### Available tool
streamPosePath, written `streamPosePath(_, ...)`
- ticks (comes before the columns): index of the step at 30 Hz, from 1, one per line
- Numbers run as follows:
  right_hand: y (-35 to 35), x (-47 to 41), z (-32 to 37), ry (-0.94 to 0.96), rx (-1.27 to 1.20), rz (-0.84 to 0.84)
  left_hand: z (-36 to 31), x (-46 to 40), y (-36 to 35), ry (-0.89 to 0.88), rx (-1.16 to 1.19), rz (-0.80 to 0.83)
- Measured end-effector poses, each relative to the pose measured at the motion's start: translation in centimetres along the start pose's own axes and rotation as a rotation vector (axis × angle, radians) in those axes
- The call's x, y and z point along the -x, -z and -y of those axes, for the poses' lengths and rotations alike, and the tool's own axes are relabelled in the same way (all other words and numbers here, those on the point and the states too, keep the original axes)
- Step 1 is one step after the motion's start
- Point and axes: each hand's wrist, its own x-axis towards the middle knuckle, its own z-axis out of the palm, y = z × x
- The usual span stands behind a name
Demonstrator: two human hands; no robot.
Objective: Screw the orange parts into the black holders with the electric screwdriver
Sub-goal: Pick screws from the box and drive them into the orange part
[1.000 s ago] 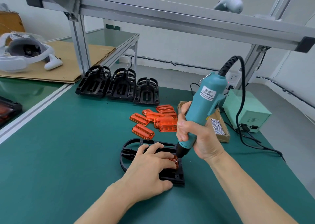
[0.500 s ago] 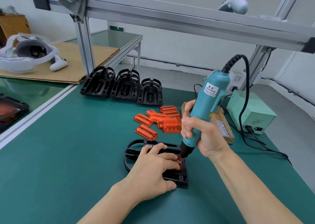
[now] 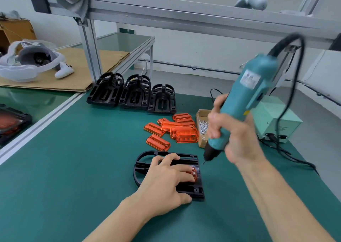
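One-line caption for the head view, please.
Left hand presses an orange part into a black holder while the right hand holds the electric screwdriver just off it.

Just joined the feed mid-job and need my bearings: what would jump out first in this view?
The blurred teal electric screwdriver, gripped by the right hand at right of centre, its tip just off the work. Below it, the left hand presses on a flat black plastic holder with an orange part seated in it. Behind lie a heap of loose translucent orange parts and three black holders in a row on the green mat.
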Motion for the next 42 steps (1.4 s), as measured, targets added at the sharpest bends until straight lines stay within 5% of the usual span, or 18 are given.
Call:
streamPosePath(9,3.5,-0.6,2.5,0.157,-0.231,-0.352,-0.1,0.2,0.4,-0.037,-0.006,0.027)
streamPosePath(16,6.3,1.3,2.0,0.242,-0.295,-0.587,-1.0,-6.3,3.3,0.013,0.295,-0.217)
streamPosePath(27,6.8,2.5,1.5,0.214,-0.274,-0.613,-2.5,-18.5,1.0,0.131,-0.031,0.037)
streamPosePath(36,7.3,2.5,1.2,0.199,-0.258,-0.641,-2.9,-20.5,0.3,0.089,0.117,0.268)
streamPosePath(42,7.0,2.5,0.7,0.182,-0.259,-0.628,-2.9,-20.8,0.1,0.084,0.08,0.278)
